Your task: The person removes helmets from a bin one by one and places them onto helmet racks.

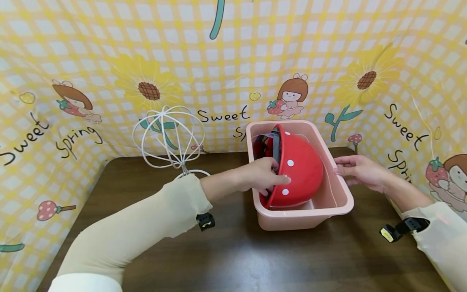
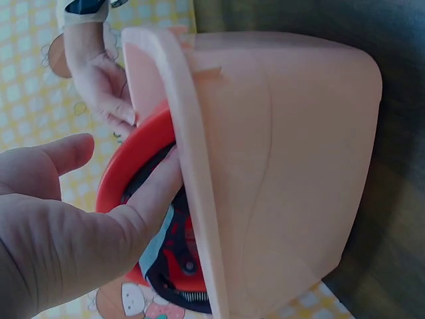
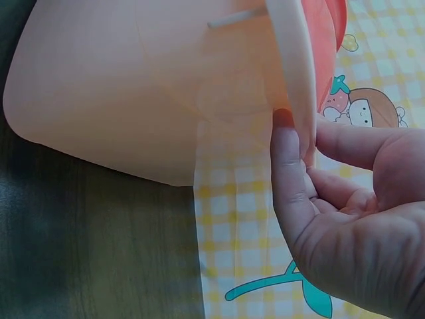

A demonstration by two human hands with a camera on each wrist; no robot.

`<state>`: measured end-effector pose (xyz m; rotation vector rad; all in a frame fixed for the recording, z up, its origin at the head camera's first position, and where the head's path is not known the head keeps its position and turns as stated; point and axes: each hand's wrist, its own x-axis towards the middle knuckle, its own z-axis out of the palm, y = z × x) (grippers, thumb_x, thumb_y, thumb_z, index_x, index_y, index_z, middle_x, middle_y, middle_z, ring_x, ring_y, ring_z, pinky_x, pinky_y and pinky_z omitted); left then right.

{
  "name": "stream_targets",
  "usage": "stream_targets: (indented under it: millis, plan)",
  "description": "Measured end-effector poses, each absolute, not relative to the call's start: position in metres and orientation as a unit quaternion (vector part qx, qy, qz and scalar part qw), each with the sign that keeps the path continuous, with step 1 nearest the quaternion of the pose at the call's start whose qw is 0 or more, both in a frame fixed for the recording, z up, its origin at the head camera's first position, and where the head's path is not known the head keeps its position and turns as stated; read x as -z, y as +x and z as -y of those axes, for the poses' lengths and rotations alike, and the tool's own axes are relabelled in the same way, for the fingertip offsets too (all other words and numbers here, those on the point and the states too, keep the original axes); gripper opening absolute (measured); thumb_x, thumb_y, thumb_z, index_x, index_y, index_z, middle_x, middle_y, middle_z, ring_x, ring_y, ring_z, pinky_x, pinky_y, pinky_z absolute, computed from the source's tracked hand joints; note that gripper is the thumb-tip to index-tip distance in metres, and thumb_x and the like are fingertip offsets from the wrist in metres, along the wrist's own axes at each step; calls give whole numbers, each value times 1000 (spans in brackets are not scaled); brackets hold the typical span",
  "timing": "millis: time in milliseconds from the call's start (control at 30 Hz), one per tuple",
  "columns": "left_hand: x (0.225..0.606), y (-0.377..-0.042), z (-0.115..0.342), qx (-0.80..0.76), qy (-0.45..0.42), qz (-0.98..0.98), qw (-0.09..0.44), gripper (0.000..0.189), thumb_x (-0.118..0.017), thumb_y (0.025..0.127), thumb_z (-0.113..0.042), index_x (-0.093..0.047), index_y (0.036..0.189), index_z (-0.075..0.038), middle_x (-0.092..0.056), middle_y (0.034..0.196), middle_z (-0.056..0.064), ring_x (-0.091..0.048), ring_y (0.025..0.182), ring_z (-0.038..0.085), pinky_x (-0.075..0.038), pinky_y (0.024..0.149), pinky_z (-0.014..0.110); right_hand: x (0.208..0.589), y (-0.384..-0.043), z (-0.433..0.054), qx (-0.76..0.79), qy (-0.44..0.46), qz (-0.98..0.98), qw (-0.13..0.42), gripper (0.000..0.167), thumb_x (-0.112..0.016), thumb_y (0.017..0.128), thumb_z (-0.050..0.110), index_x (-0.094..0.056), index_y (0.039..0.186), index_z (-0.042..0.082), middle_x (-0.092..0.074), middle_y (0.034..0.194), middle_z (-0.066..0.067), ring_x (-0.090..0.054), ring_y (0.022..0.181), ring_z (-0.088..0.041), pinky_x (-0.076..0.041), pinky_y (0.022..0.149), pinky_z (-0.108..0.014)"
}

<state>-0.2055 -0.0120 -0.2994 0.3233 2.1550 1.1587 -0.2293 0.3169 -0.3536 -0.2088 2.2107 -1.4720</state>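
Both hands are busy, well apart, with a red helmet [image 1: 303, 174] lying between them. It has white dots and rests on its side in a pink plastic tub [image 1: 306, 212]. The left hand [image 1: 260, 174] pinches the helmet's edge, thumb over the red shell and fingers tucked into the hollow. The right hand [image 1: 361, 173] pinches the tub's rim on the side away from the left hand. So the left hand is the nearer one: it touches the helmet, and the right hand does not. The hollow faces the left hand, and the round top bulges toward the right hand, with a bit of space inside the tub before that rim. The long line of the helmet's edge runs from near to far beside the left hand. Past the left forearm [image 1: 222, 184], a white wire stand [image 1: 183, 164] is on the tabletop [image 1: 233, 255]
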Motion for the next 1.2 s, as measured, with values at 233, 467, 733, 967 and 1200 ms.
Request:
stream_targets:
  millis: [233, 467, 733, 967, 1200]
  plan:
    - [304, -204, 5, -441, 132, -830, 314, 43, -76, 91, -6, -51, 125, -4, -62, 109, 10, -66, 97, 24, -63, 77, 41, 353, -229, -318, 537, -78, -807, 235, 59, -55, 105, 9, -28, 149, -19, -68, 122, -9, -67, 98, -5, -61, 84, -36]
    - [308, -199, 4, -425, 165, -852, 258, 37, -73, 91, -2, -54, 122, -3, -66, 101, 7, -68, 92, 21, -63, 77, 37, 354, -229, -317, 539, -74, -805, 237, 59, -54, 105, 8, -27, 150, -19, -66, 125, -10, -67, 99, -4, -61, 85, -37]
    - [302, -198, 3, -413, 165, -869, 215, 35, -75, 87, -1, -58, 118, -4, -66, 102, 4, -68, 93, 19, -62, 84, 37, 353, -227, -316, 542, -79, -802, 237, 59, -57, 104, 10, -29, 148, -19, -68, 120, -8, -67, 99, -7, -61, 85, -40]
    - [294, -203, 12, -447, 134, -857, 218, 36, -71, 91, 0, -55, 123, -1, -64, 104, 9, -69, 90, 21, -63, 76, 38, 357, -228, -317, 551, -71, -796, 239, 60, -56, 105, 9, -27, 149, -19, -69, 115, -2, -67, 98, -7, -61, 85, -38]
    - [284, -203, 23, -467, 121, -849, 213, 40, -68, 94, 0, -52, 131, 0, -63, 112, 12, -70, 96, 23, -63, 76, 39, 356, -227, -315, 558, -73, -792, 237, 60, -56, 105, 9, -27, 149, -20, -69, 111, 5, -68, 99, -6, -61, 85, -37]
